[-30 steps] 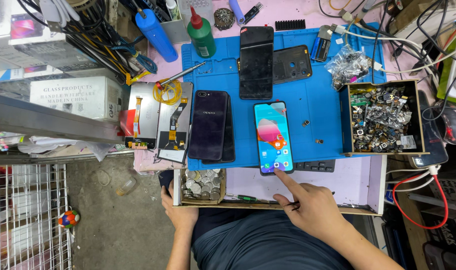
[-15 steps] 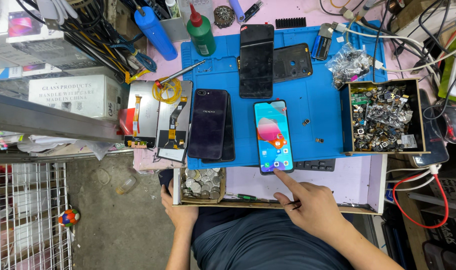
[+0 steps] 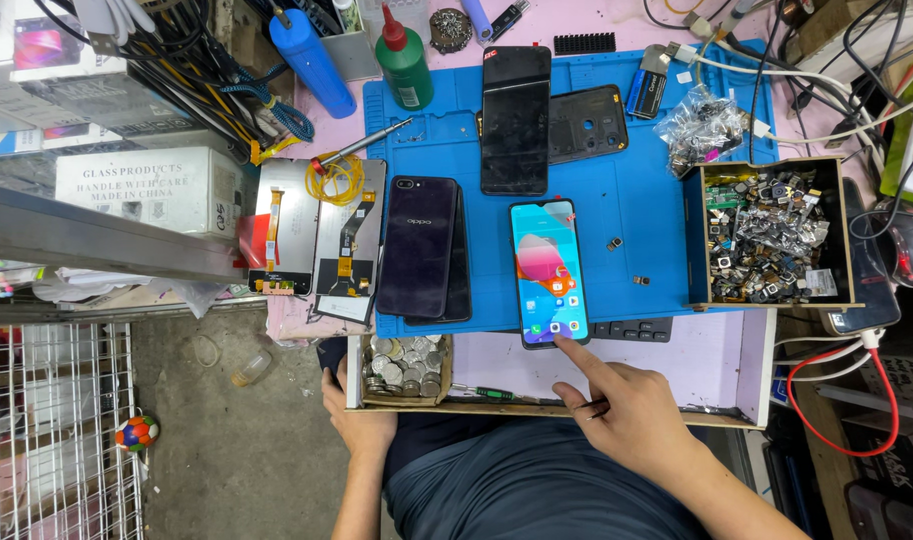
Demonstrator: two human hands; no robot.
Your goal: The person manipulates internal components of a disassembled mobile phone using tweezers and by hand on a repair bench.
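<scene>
Lit phone (image 3: 548,271) lies flat on blue mat (image 3: 647,215), just right of dark phone (image 3: 418,245). Your right hand (image 3: 627,410): index out, tip on screen's lower edge, other fingers curled, gripping nothing. Left hand (image 3: 362,425) rests below coin box (image 3: 402,368), grip unclear. Risk: heavy press slides phone off mat edge.

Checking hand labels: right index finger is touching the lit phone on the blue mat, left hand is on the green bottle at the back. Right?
Not quite. The head view shows the left hand down at the near edge of the bench, by the box of coins, not on the green bottle. The rest holds: the right hand has its index finger on the lit phone on the blue mat.
</scene>
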